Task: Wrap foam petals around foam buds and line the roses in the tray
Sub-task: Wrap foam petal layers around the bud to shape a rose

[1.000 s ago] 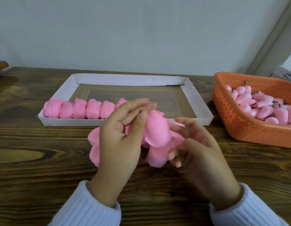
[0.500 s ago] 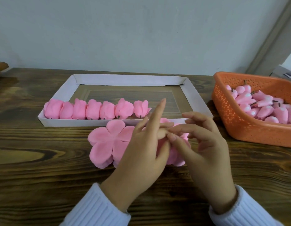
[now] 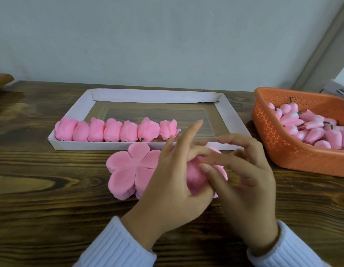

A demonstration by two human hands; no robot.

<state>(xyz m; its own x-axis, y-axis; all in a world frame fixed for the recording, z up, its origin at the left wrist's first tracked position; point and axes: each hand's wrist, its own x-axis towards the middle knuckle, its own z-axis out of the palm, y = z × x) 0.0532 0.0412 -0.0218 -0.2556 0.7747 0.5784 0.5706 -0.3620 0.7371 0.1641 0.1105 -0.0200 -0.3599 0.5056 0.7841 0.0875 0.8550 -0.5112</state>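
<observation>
- Wooden table [image 3: 42, 189]; white cardboard tray [image 3: 151, 96] lies crosswise at its far side.
- Seven finished roses [image 3: 113, 132] stand side by side along the tray's near wall, the row running from the left corner. The rest of that wall, to the right, is unfilled.
- Stack of flat petal sheets [image 3: 128, 170] lies on the table just in front of the tray. Its right part is hidden under both hands.
- Left hand [image 3: 167, 189]: thumb and middle fingers curled on the stack's right edge, index finger straight up. It looks to be lifting the top sheet.
- Right hand [image 3: 250, 180]: thumb tip on the same foam, fingers bent loosely above it. I cannot tell whether it pinches.
- Orange basket [image 3: 283, 151] at far right holds the foam buds [image 3: 312, 130], stems pointing all ways.
- Judgement: the buds lie right of both hands, so the right hand is nearer for the fetch. The next free slot lies straight beyond the hands.
</observation>
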